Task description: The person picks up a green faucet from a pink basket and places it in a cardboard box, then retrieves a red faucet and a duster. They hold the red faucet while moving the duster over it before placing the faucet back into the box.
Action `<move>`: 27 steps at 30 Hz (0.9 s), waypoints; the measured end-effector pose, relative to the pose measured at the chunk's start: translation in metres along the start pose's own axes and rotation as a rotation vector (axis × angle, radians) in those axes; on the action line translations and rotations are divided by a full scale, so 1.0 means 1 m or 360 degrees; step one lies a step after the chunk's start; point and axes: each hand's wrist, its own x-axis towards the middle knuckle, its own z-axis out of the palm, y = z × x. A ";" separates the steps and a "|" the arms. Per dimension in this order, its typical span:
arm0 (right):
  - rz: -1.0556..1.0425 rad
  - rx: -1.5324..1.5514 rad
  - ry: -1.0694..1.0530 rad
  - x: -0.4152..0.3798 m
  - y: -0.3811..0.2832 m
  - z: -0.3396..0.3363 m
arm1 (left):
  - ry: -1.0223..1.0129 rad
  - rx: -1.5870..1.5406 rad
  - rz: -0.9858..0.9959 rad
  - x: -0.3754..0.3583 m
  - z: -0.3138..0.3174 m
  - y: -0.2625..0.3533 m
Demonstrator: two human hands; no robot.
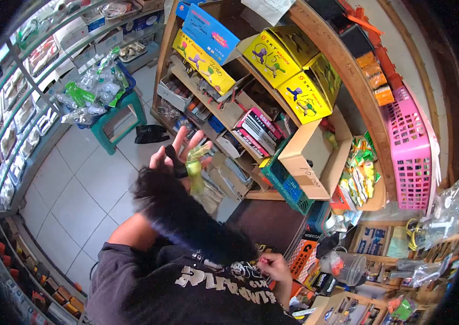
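My left hand [183,149] is raised at the middle of the view, fingers partly extended. It holds a yellow-green plastic tap [194,169], which seems to be in a clear bag. A dark part beside the tap cannot be made out. Low and close to my chest, my right hand [277,269] is closed around the reddish handle end of a black fluffy duster [202,227]. The duster slants up and left across my body, its blurred tip hiding my left wrist.
Yellow tap boxes [272,57] stand on a wooden shelf [224,108], near an open cardboard box [313,154] and a pink basket [409,157]. A green stool [118,124] bears bagged goods on the tiled floor [91,181]. Glass shelving [10,108] lines the left.
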 end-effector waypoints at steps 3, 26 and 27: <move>0.0048 0.0209 0.0313 -0.006 0.002 0.008 | 0.0055 -0.0016 0.0036 -0.010 0.034 -0.001; -0.0383 0.0545 0.0252 -0.082 0.080 0.011 | -0.0346 -0.0040 -0.0226 -0.006 0.088 -0.088; -0.0255 0.0490 0.0297 -0.083 0.074 0.007 | -0.0395 -0.0046 -0.0222 -0.003 0.089 -0.087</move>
